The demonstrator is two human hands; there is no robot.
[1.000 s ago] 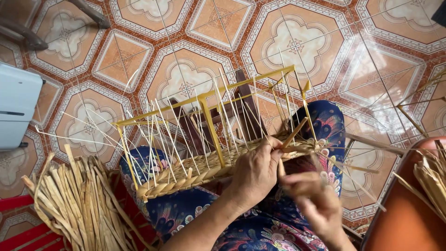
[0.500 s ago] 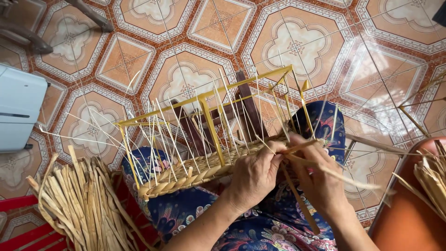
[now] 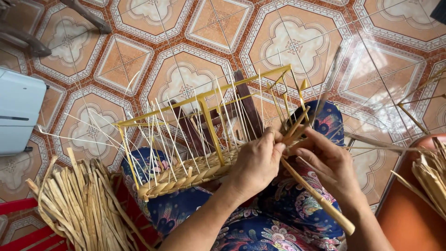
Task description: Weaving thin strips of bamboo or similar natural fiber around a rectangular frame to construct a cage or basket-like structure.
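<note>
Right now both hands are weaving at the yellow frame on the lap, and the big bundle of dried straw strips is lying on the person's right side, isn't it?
Not quite. In the head view, both the left hand and the right hand work at the yellow frame, but the big bundle of dried straw strips lies on the person's left side.

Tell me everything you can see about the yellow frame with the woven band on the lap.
The yellow frame is a thin-barred open box, lying tilted across the lap. Pale thin sticks stand up all through it. A braided straw-coloured band runs along its near lower edge. The left hand and right hand meet at its right end, pinching strands.
</note>
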